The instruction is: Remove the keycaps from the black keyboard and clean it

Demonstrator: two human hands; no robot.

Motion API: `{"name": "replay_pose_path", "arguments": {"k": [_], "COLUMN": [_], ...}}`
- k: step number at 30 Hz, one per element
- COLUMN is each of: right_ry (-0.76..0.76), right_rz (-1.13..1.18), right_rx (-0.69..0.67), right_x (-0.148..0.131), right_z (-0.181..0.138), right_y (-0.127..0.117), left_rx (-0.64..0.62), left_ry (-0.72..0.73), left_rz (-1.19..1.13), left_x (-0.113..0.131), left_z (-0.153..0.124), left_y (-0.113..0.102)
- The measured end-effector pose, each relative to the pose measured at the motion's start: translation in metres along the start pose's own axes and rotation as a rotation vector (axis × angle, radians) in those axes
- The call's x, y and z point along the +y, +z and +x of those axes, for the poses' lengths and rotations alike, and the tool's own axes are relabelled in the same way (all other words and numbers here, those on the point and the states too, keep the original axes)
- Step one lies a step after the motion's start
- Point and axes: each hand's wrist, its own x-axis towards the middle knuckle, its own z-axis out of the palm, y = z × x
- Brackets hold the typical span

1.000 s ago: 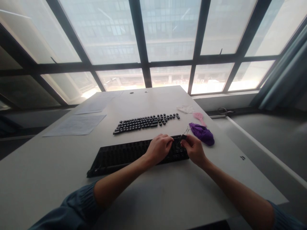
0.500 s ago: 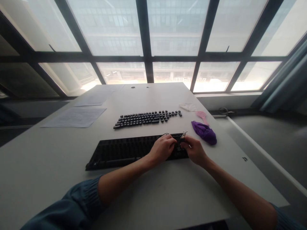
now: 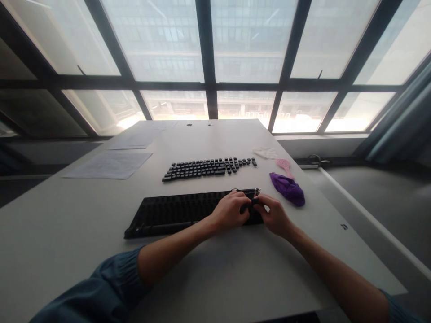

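Note:
A black keyboard with its keycaps off lies across the desk in front of me. Over its right end, my left hand is closed, fingertips pinched on a small black keycap. Close against it, my right hand is also closed, holding a small keycap puller whose thin metallic wires stick up past the fingers. Most of the puller is hidden by the fingers. Beyond the keyboard, many loose black keycaps are laid out in rows like a key layout.
To the right lie a purple cloth, a pink brush-like tool and a clear plastic bag. White paper sheets rest at the left of the white desk. The desk's right edge runs past my right arm.
My hands have come closer together, with the black keycap now between their fingertips. The metallic wires have dropped lower by my right fingers. The view has shifted slightly.

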Motion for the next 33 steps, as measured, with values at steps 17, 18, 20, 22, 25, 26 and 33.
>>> {"name": "replay_pose_path", "arguments": {"k": [17, 18, 20, 22, 25, 26, 33], "right_ry": [0.195, 0.229, 0.266, 0.277, 0.288, 0.291, 0.305], "right_rz": [0.154, 0.194, 0.254, 0.284, 0.301, 0.307, 0.338], "right_rx": [0.134, 0.147, 0.168, 0.184, 0.209, 0.218, 0.247], "right_x": [0.010, 0.011, 0.012, 0.012, 0.012, 0.011, 0.013], "right_z": [-0.006, -0.006, -0.007, -0.008, -0.008, -0.008, -0.008], "right_y": [0.009, 0.011, 0.013, 0.014, 0.014, 0.015, 0.015], "left_rx": [-0.045, -0.049, -0.058, -0.062, -0.059, -0.060, -0.058], "left_ry": [0.016, 0.023, 0.037, 0.042, 0.038, 0.039, 0.039], "left_rz": [-0.051, -0.045, -0.024, -0.003, 0.020, 0.022, 0.002], "left_x": [-0.003, -0.003, -0.002, -0.002, -0.001, -0.001, -0.001], "left_z": [0.002, 0.001, 0.001, 0.001, 0.001, 0.001, 0.000], "left_y": [0.016, 0.016, 0.016, 0.016, 0.015, 0.015, 0.014]}}
